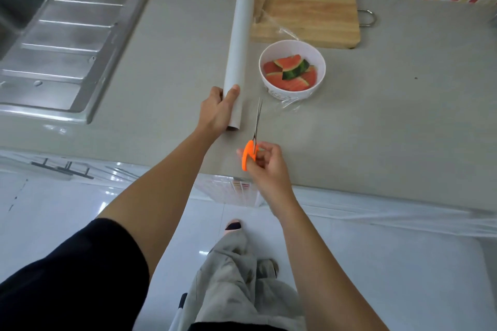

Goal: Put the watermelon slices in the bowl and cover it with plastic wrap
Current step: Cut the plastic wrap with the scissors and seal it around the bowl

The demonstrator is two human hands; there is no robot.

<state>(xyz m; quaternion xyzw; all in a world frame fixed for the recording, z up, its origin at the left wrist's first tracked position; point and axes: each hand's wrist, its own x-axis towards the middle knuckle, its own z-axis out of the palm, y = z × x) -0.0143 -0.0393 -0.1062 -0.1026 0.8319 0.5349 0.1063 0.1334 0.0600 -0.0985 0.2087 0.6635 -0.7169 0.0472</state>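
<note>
My left hand [216, 111] grips the long grey plastic-wrap roll [238, 62], right hand [265, 164] holds orange-handled scissors [251, 148]; watermelon slices [291, 72] sit in the white bowl [320, 72].

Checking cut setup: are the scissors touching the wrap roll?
Apart. The head view shows a strip of bare counter between the scissors blades and the roll. Only the left hand grips the roll.
</note>
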